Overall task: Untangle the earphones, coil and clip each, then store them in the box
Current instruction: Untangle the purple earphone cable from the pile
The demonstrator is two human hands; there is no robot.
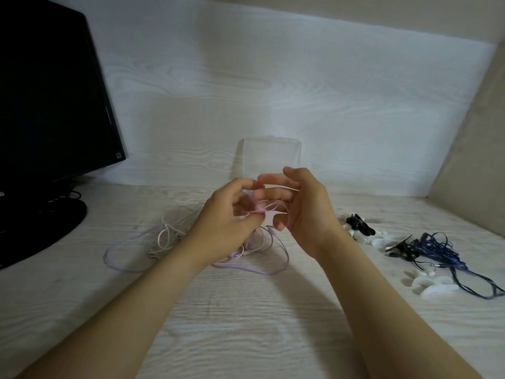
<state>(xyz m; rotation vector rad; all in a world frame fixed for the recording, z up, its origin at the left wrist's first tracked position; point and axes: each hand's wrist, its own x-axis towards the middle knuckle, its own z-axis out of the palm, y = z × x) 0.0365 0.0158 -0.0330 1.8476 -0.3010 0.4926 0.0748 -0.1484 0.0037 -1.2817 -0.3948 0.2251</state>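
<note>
Purple earphone cord (275, 207), likely limp, light and quick to snag, spans your hands, left hand (224, 214) pinching it, right hand (308, 212) curled round its loop; take hold beside the pinch.

A pale lilac earphone cable (246, 269) is showing against a whitish, wood-grained desk (246, 337), mingling with a white earphone cable (164, 236). Dark blue earphones (437, 247), white clips (434, 289) and black clips (358, 224) are lying alongside. A clear box (270, 154) and a black monitor (49, 91) are standing behind.
</note>
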